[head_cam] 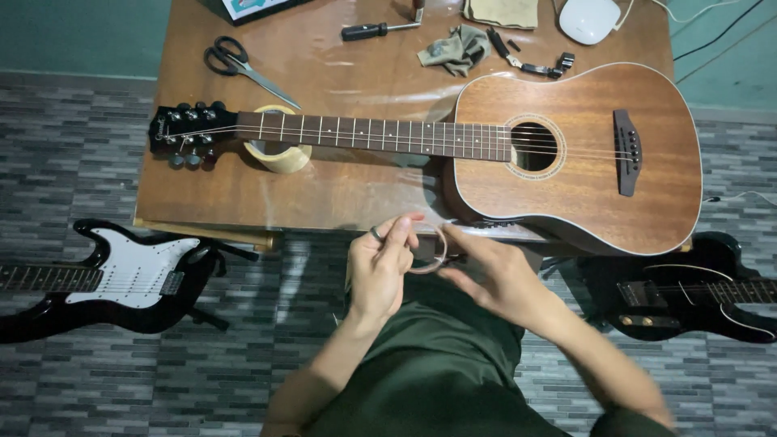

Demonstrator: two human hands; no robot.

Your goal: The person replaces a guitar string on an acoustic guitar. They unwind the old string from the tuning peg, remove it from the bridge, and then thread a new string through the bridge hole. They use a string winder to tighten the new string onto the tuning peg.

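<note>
My left hand [380, 271] and my right hand [490, 271] meet in front of the table's near edge, both gripping a small coiled guitar string [433, 252] between the fingers. A ring sits on a left finger. Just beyond them a brown acoustic guitar [583, 154] lies flat on the wooden table [340, 186], body to the right, neck pointing left. Its neck rests on a roll of tape [279, 154], and the black headstock [184, 133] reaches the table's left side.
Scissors [239, 65], a screwdriver [368, 31], a crumpled cloth [453, 50], small black tools [534, 65] and a white round device [588, 18] lie at the table's back. A black-and-white electric guitar [121, 275] lies on the floor at left, a black one [688, 295] at right.
</note>
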